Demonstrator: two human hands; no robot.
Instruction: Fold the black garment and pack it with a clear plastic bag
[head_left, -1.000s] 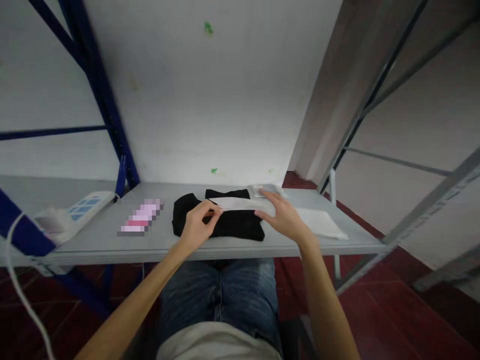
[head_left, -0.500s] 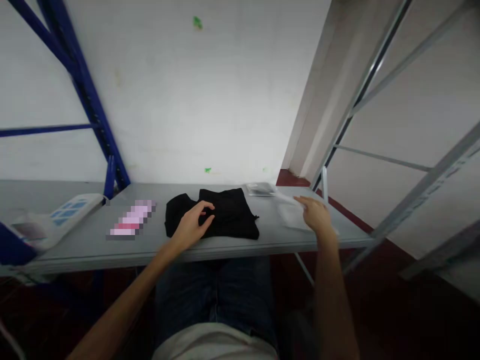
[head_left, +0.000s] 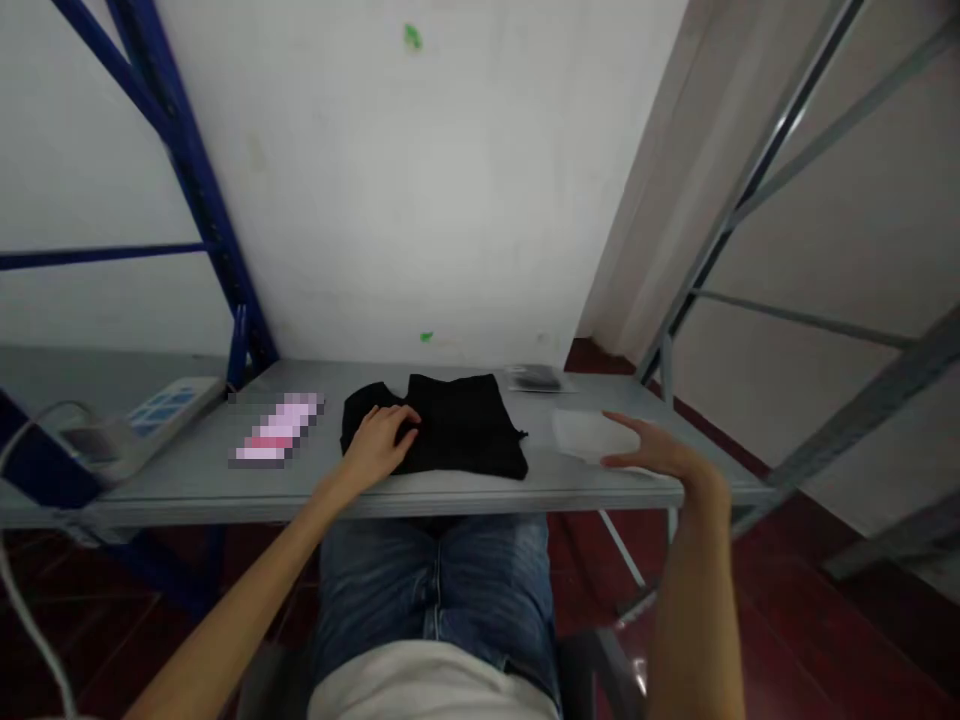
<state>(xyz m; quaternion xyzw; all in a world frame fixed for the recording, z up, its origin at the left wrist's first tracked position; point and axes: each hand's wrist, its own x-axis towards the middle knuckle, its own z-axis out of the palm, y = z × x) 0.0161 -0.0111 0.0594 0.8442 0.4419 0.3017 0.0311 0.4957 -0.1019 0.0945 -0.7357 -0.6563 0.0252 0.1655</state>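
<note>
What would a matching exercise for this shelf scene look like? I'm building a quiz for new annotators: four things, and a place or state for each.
Things:
1. black garment
2. power strip
3. white sheet
4. small packet

Places or states:
A. far left of the shelf, cord attached
B. at the back, near the wall
C. under the left hand
D. just beyond the open right hand

Pairs: 1-C, 2-A, 3-D, 4-B

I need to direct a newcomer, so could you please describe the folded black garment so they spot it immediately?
On the grey metal shelf against the white wall, look mid-shelf. The folded black fabric garment lies under the left hand, the only dark item there.
</note>
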